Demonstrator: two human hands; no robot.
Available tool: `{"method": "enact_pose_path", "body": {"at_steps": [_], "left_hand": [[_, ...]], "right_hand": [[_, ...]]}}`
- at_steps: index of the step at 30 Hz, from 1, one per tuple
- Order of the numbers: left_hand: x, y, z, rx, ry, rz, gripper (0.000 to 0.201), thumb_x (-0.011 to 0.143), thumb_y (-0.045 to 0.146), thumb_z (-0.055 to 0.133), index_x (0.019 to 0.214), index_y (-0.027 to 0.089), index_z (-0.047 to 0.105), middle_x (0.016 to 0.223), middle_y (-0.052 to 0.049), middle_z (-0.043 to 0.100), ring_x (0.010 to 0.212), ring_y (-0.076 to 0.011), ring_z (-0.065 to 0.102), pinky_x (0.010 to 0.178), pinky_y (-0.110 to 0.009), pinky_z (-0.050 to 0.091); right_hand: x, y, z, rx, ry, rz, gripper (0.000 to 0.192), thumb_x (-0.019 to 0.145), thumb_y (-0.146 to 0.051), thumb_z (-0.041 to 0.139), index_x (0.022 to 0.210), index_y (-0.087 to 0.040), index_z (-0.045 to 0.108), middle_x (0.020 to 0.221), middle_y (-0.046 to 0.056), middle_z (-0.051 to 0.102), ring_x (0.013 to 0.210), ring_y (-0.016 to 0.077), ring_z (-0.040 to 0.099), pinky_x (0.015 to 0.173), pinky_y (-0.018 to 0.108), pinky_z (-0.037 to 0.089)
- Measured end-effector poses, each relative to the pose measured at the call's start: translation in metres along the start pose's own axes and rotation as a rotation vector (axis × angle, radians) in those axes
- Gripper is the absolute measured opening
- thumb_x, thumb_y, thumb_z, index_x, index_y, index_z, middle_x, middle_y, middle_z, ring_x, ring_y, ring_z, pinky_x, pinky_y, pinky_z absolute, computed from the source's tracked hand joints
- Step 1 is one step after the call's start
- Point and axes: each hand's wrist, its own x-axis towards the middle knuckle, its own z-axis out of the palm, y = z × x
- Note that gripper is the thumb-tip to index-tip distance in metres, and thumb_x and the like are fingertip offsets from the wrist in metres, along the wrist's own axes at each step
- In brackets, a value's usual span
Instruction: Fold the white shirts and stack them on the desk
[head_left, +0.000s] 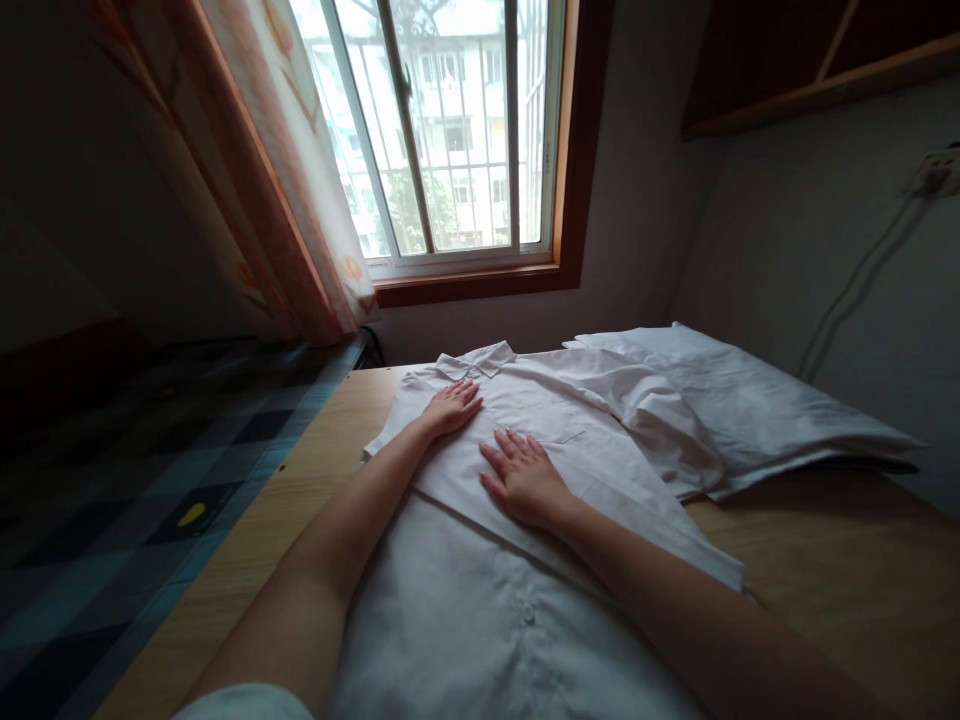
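Both left hand (450,408) and right hand (529,485) rest on the shirt (592,462), fingers (532,447) extended, grasping nothing; uneven pressure could wrinkle it.

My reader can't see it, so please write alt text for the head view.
A person's left hand and right hand rest palm-down on a white shirt spread over a wooden surface, collar toward a bright window. More white cloth lies to the right.
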Motion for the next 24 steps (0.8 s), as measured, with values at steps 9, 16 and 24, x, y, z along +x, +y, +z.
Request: {"method": "enact_pose_path", "body": {"at_steps": [9, 16, 24], "left_hand": [[-0.011, -0.052, -0.015, 0.054, 0.039, -0.211, 0.060, 0.098, 0.042, 0.030, 0.146, 0.009, 0.044, 0.157, -0.013, 0.037, 0.147, -0.0231, 0.031, 0.121, -0.035, 0.021], [0.005, -0.068, -0.013, 0.071, 0.040, -0.441, 0.069, 0.097, 0.048, 0.028, 0.151, 0.007, 0.036, 0.161, -0.016, 0.026, 0.150, -0.0273, 0.023, 0.122, -0.041, 0.019], [0.001, -0.073, -0.018, 0.079, 0.164, -0.662, 0.065, 0.097, 0.044, 0.029, 0.152, 0.011, 0.035, 0.159, -0.018, 0.031, 0.148, -0.0341, 0.024, 0.119, -0.057, 0.017]], "right_hand": [[0.000, 0.000, -0.001, 0.025, 0.000, -0.004, 0.059, 0.101, -0.051, 0.031, 0.153, -0.022, 0.039, 0.162, 0.010, 0.024, 0.151, 0.0253, 0.016, 0.122, 0.044, 0.006], [0.000, 0.000, -0.003, 0.043, -0.020, -0.003, 0.060, 0.102, -0.051, 0.030, 0.153, -0.022, 0.037, 0.163, 0.010, 0.022, 0.151, 0.0253, 0.015, 0.122, 0.044, 0.005], [0.002, 0.001, -0.001, 0.041, -0.012, 0.000, 0.060, 0.101, -0.052, 0.030, 0.153, -0.023, 0.038, 0.163, 0.009, 0.023, 0.151, 0.0246, 0.015, 0.122, 0.043, 0.004]]}}
